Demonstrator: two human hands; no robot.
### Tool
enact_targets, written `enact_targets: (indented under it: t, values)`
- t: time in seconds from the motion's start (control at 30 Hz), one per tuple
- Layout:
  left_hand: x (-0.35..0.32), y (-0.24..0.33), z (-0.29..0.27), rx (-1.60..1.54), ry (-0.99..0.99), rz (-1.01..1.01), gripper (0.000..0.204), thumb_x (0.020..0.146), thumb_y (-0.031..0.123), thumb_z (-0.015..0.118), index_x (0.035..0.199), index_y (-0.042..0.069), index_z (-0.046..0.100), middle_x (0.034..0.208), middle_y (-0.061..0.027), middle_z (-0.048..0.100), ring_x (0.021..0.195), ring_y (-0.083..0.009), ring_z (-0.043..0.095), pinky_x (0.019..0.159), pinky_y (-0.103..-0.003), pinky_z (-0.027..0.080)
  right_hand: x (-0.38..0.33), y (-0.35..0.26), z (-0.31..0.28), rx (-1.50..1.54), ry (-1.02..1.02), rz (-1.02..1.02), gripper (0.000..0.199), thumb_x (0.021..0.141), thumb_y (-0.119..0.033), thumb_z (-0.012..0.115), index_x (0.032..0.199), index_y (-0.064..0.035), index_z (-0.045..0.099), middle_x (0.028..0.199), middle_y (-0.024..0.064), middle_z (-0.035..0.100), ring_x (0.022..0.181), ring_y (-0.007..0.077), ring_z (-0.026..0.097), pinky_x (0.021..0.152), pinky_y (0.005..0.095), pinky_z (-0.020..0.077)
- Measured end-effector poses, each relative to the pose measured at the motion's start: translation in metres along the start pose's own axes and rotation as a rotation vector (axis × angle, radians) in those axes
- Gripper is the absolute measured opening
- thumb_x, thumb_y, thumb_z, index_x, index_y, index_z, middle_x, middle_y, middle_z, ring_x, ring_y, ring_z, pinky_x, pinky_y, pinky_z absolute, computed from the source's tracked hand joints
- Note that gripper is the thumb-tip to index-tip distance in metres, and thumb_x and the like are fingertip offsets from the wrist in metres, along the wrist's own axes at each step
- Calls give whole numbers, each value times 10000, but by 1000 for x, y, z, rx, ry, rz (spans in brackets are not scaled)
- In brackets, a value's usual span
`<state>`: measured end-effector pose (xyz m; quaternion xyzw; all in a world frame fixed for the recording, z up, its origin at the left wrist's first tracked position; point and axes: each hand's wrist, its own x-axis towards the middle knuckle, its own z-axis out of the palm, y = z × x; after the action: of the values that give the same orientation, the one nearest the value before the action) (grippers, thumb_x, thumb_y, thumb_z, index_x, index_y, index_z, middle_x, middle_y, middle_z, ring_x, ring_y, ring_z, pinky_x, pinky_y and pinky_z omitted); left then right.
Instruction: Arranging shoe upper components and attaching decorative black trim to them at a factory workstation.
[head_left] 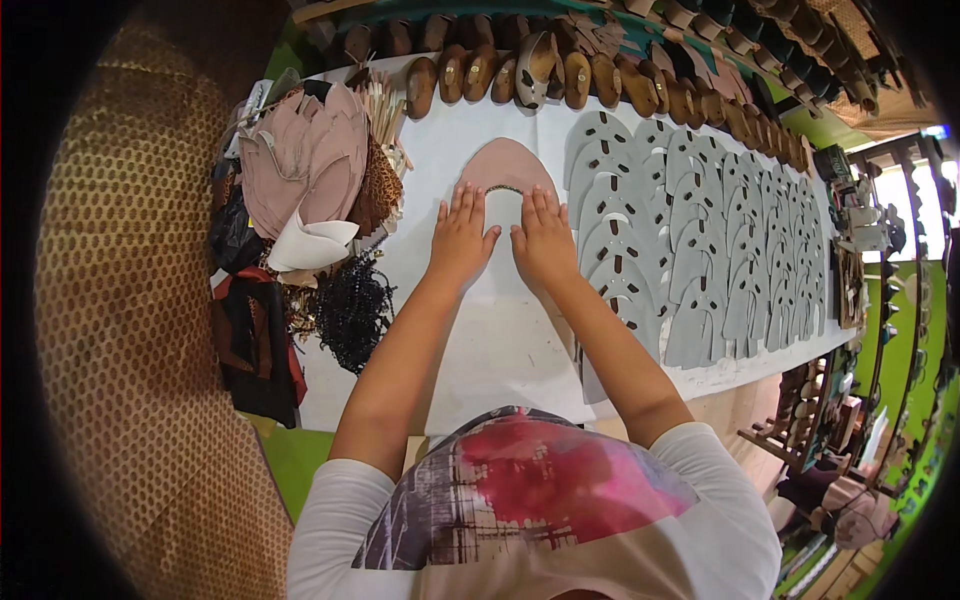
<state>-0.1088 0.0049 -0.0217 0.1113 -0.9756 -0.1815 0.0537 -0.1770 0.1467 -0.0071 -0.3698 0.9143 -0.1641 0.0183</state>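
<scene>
A pink shoe upper piece [508, 160], curved like a horseshoe with a dark decorative trim along its inner edge, lies flat on the white table [510, 340]. My left hand [463, 238] rests on its left arm, palm down, fingers stretched out. On the opposite side my right hand [541, 238] lies the same way, fingers extended over the right arm of the piece. The thumbs point toward each other across the gap. Both hands cover the lower ends of the piece.
Rows of grey shoe upper pieces [615, 235] with dark patches overlap on the right. At left sit stacked pink pieces [300, 165], a white curled piece [310, 243] and black beaded trim [355, 310]. Wooden shoe lasts [480, 75] line the far edge.
</scene>
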Motion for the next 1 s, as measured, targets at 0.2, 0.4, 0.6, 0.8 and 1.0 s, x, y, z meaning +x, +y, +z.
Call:
enact_targets:
  t: [0.2, 0.4, 0.6, 0.8, 1.0]
  values:
    - [-17, 10, 0, 57, 0, -53, 668, 869, 382, 478, 1376, 8, 255, 1437, -165, 253, 1348, -280, 203, 1083, -481, 129, -11, 8, 8, 6, -39, -20, 660, 894, -405, 435, 1337, 62, 285, 1412, 206, 279, 1328, 339, 231, 1082, 468, 160]
    - [-39, 13, 0, 65, -25, -108, 704, 857, 421, 491, 1385, 26, 246, 1450, -133, 239, 1359, -245, 182, 1093, -470, 96, -36, -4, 1, -48, -21, 86, 710, 896, -453, 409, 1357, 58, 236, 1434, 212, 223, 1343, 324, 200, 1092, 446, 136]
    - [-38, 16, -2, 83, -31, -135, 724, 853, 440, 488, 1388, 23, 237, 1456, -126, 229, 1360, -240, 181, 1095, -460, 98, -42, -3, 0, -22, -70, 107, 758, 885, -496, 406, 1371, 51, 208, 1437, 217, 212, 1348, 328, 185, 1095, 449, 119]
    - [-45, 11, -7, 8, -11, -105, 687, 872, 398, 471, 1382, 5, 233, 1447, -168, 225, 1350, -277, 200, 1091, -462, 114, -45, 0, -3, 45, -97, 72, 756, 878, -467, 445, 1373, 50, 202, 1439, 224, 197, 1348, 347, 169, 1090, 467, 113]
    - [-70, 5, -56, -95, 108, -69, 619, 850, 274, 539, 1351, 2, 297, 1413, -220, 260, 1327, -323, 234, 1081, -464, 160, -55, -9, -15, 78, 18, 86, 728, 858, -383, 500, 1375, 37, 208, 1438, 236, 190, 1335, 392, 171, 1070, 520, 120]
